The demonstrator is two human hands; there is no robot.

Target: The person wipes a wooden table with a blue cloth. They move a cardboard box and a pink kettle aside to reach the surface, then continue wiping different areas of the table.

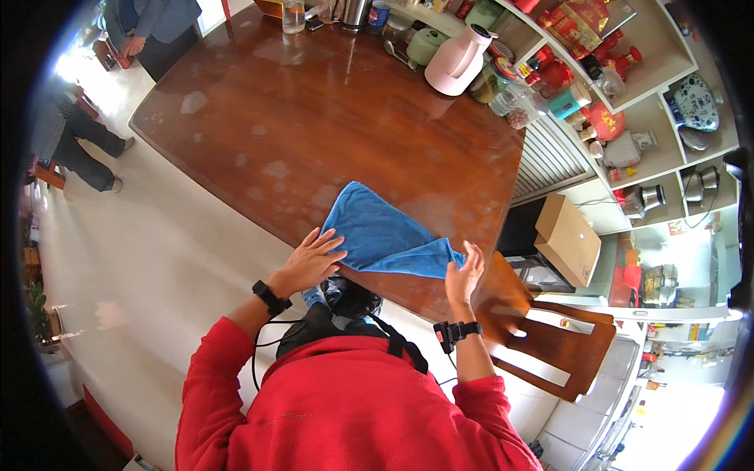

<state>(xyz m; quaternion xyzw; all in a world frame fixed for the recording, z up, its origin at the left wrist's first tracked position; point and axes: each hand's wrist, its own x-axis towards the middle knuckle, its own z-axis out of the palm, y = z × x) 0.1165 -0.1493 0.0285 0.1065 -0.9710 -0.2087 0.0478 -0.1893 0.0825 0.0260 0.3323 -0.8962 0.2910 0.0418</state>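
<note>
A blue cloth (383,229) lies on the near edge of a glossy brown wooden table (353,123). Its right part is folded over, with creases running toward the right corner. My left hand (312,259) rests palm down at the cloth's left edge, fingers spread and fingertips on the fabric. At the opposite end, my right hand (465,274) has the bunched corner between thumb and fingers. Both wrists wear black straps, and the red sleeves end on my forearms.
A pink thermos jug (459,62), a green pot (425,47) and several jars stand along the table's far right side. A wooden chair (559,347) and a cardboard box (566,238) are at right. Two people (88,138) stand at upper left.
</note>
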